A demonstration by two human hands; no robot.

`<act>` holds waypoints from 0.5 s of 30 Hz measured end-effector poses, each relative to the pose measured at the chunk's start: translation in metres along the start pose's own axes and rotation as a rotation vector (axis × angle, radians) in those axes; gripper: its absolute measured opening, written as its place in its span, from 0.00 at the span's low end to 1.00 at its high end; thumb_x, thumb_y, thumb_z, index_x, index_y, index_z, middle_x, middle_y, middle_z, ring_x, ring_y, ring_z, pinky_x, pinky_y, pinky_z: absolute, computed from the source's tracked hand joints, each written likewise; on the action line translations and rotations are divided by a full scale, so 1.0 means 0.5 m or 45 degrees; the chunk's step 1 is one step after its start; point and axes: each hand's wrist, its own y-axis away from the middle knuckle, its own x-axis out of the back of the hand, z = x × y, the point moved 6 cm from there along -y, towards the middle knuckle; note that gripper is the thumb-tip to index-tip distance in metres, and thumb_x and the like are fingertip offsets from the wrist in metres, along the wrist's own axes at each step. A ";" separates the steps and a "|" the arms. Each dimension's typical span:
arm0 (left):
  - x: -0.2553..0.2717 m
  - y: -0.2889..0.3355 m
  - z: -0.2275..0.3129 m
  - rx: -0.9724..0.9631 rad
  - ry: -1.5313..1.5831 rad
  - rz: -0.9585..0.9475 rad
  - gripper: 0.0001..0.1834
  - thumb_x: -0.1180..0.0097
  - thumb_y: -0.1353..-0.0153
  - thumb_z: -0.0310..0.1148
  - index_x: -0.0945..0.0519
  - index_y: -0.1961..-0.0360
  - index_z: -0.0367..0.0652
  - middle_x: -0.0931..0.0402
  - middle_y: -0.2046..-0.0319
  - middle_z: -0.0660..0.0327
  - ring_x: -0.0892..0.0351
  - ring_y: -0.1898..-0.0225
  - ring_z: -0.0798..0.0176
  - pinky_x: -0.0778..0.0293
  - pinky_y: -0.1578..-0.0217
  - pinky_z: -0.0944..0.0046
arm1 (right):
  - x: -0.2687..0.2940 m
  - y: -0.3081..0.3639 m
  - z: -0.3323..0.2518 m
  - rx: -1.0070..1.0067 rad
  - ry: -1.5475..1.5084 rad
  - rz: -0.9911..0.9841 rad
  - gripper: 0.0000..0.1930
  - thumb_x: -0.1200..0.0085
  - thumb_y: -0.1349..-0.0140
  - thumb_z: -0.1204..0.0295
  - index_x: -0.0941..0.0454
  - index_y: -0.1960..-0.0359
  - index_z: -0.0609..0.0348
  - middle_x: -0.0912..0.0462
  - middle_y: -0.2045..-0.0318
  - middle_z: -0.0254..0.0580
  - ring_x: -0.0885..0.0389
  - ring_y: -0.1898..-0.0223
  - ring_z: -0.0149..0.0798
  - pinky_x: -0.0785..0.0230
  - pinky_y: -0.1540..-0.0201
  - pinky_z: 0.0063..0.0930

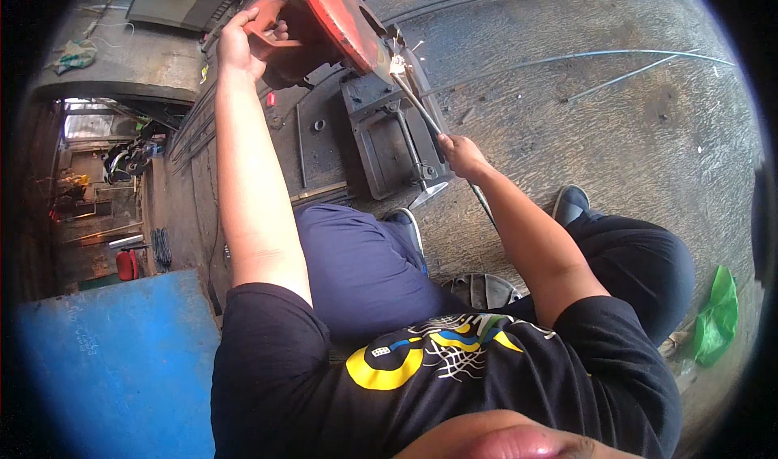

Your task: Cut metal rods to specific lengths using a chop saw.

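My left hand [241, 47] is wrapped round the orange-red handle [279, 44] of a cut-off saw. Its round red blade guard [344, 17] tilts over the dark metal base [381, 167]. A thin metal rod [423, 112] is gripped in my right hand [464, 156]. The rod's far end reaches the lower edge of the guard, where a bright patch like sparks [397, 64] shows. Below my right hand the rod runs back toward my knees. A clamp screw [408, 139] with a flat crank handle [428, 194] lies along the base. The exact contact with the blade is hidden.
Long thin rods [583, 57] lie across the worn floor [648, 151] beyond the saw. A small metal ring [318, 125] rests left of the base. At the lower left stands a blue panel [113, 362]. A green plastic bag [717, 317] lies at the right.
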 end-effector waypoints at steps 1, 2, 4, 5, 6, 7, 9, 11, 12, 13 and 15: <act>-0.002 0.001 0.002 -0.017 0.000 -0.008 0.25 0.60 0.39 0.38 0.35 0.48 0.27 0.28 0.60 0.45 0.23 0.61 0.50 0.25 0.56 0.52 | 0.000 0.001 0.000 -0.013 -0.006 -0.007 0.24 0.62 0.33 0.52 0.26 0.69 0.64 0.30 0.82 0.37 0.30 0.80 0.33 0.37 0.75 0.32; -0.002 0.001 0.000 -0.003 -0.003 -0.001 0.25 0.60 0.39 0.38 0.35 0.48 0.27 0.28 0.60 0.45 0.23 0.61 0.50 0.25 0.56 0.52 | -0.001 0.000 -0.001 -0.033 0.010 -0.011 0.24 0.61 0.33 0.52 0.25 0.68 0.64 0.28 0.81 0.39 0.29 0.78 0.34 0.36 0.73 0.33; -0.002 0.001 0.002 -0.027 -0.001 0.009 0.25 0.60 0.39 0.38 0.35 0.48 0.27 0.28 0.60 0.45 0.23 0.61 0.50 0.25 0.56 0.52 | -0.003 0.000 -0.003 -0.053 0.025 -0.015 0.24 0.61 0.33 0.52 0.25 0.67 0.64 0.27 0.80 0.40 0.28 0.76 0.35 0.34 0.70 0.35; -0.001 0.001 0.000 -0.014 -0.004 0.015 0.25 0.60 0.39 0.38 0.35 0.48 0.27 0.28 0.60 0.45 0.23 0.61 0.50 0.25 0.56 0.52 | -0.001 0.000 -0.010 -0.007 0.046 0.016 0.23 0.60 0.34 0.53 0.25 0.66 0.64 0.25 0.78 0.44 0.26 0.74 0.38 0.34 0.68 0.36; -0.001 0.001 0.000 -0.010 0.000 0.014 0.25 0.60 0.39 0.38 0.35 0.47 0.27 0.28 0.60 0.45 0.23 0.60 0.50 0.25 0.56 0.52 | 0.002 0.000 -0.017 0.043 0.075 0.053 0.23 0.60 0.34 0.53 0.25 0.65 0.64 0.24 0.77 0.47 0.24 0.71 0.41 0.33 0.65 0.38; 0.000 0.001 0.001 -0.012 0.003 0.022 0.25 0.60 0.39 0.37 0.36 0.47 0.27 0.28 0.60 0.45 0.23 0.60 0.50 0.25 0.56 0.52 | 0.002 0.000 -0.018 0.039 0.065 0.047 0.23 0.60 0.34 0.53 0.25 0.65 0.64 0.24 0.77 0.47 0.24 0.71 0.41 0.33 0.65 0.38; -0.001 0.001 0.000 -0.006 -0.002 0.004 0.25 0.60 0.39 0.37 0.36 0.47 0.26 0.28 0.60 0.45 0.23 0.60 0.50 0.25 0.55 0.52 | 0.007 0.002 -0.023 0.062 0.123 0.083 0.21 0.58 0.35 0.55 0.24 0.62 0.63 0.21 0.72 0.52 0.23 0.67 0.49 0.33 0.61 0.40; -0.001 0.001 0.001 -0.008 -0.006 -0.005 0.25 0.60 0.39 0.37 0.36 0.47 0.26 0.28 0.60 0.45 0.24 0.60 0.50 0.26 0.55 0.52 | 0.009 0.005 -0.024 0.059 0.125 0.078 0.20 0.57 0.35 0.55 0.24 0.62 0.63 0.21 0.71 0.54 0.23 0.66 0.51 0.34 0.60 0.40; -0.003 0.001 0.001 -0.005 0.001 -0.014 0.25 0.60 0.39 0.37 0.36 0.47 0.26 0.28 0.60 0.45 0.24 0.59 0.50 0.26 0.55 0.52 | 0.012 0.007 -0.027 0.075 0.136 0.096 0.19 0.56 0.36 0.56 0.24 0.62 0.63 0.21 0.70 0.55 0.23 0.64 0.54 0.34 0.59 0.41; -0.004 0.002 0.002 -0.003 0.008 -0.024 0.25 0.60 0.39 0.37 0.36 0.47 0.26 0.28 0.60 0.45 0.24 0.59 0.50 0.26 0.55 0.52 | 0.012 0.007 -0.028 0.067 0.133 0.089 0.19 0.56 0.36 0.56 0.24 0.62 0.63 0.21 0.70 0.55 0.23 0.64 0.54 0.34 0.59 0.41; -0.005 0.004 0.001 -0.006 0.014 -0.007 0.25 0.59 0.39 0.37 0.36 0.47 0.26 0.28 0.60 0.45 0.24 0.60 0.50 0.26 0.55 0.51 | 0.014 0.010 -0.033 0.080 0.136 0.102 0.18 0.55 0.37 0.57 0.25 0.64 0.62 0.22 0.69 0.57 0.23 0.63 0.56 0.34 0.59 0.42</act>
